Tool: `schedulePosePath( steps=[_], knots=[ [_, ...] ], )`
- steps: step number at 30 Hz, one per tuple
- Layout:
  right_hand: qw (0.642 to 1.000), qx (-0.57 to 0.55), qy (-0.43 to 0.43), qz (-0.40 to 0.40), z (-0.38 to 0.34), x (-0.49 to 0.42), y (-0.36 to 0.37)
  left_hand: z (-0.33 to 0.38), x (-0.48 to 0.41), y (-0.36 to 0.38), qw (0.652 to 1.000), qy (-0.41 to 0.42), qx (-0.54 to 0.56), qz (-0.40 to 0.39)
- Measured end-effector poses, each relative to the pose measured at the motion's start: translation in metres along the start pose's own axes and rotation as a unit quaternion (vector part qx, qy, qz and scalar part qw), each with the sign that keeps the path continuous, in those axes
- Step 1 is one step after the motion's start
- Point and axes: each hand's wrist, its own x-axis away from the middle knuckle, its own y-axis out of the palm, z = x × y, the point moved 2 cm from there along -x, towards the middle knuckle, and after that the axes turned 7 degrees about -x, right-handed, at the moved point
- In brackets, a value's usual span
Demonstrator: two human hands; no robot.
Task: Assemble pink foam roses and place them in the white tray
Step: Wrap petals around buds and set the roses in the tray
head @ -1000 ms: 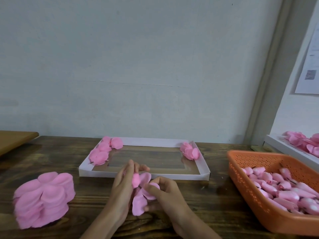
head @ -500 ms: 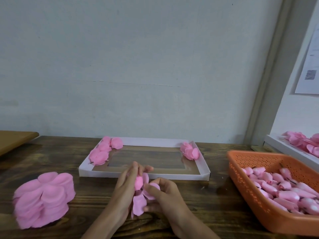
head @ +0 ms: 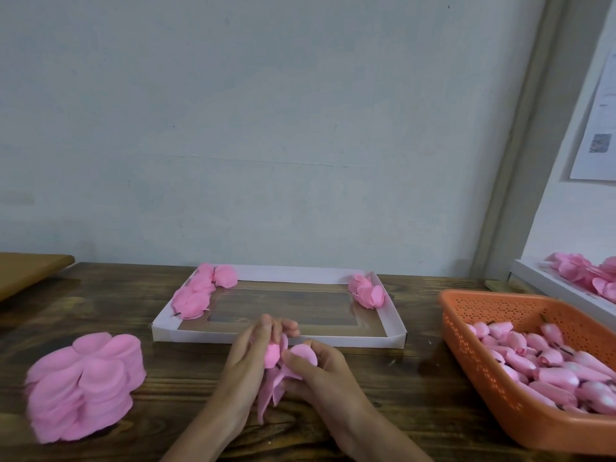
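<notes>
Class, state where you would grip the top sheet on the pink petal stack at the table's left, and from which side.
Probably pinch a top lobe's rim on the petal stack, from above on its right side: the lobes are thin layers with free, exposed edges.

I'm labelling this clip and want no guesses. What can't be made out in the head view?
Head view:
- Half-made pink foam rose: its core and stem, covered by left hand and right hand.
- Orange perforated plastic basket: cut off by the right edge.
- Printed paper sheet on the wall: text too small, right edge cuts it.
- Stacked pink foam petals: blurred, count unclear.
</notes>
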Motion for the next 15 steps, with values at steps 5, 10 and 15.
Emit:
schedulePosePath(
  steps=[5,10,15],
  knots=[
    [0.999,-0.028,0.007,0.025,0.0,-0.001,-0.003,-0.002,-0.001,-0.004,0.998,0.003,-0.064,-0.015],
    [0.999,-0.037,0.006,0.034,-0.004,-0.003,-0.008,-0.001,0.003,-0.002,0.991,-0.016,-0.106,-0.074],
    [0.999,-0.039,0.012,0.021,-0.008,-0.005,-0.011,-0.002,0.003,-0.004,0.986,-0.032,-0.142,-0.082]
  ],
)
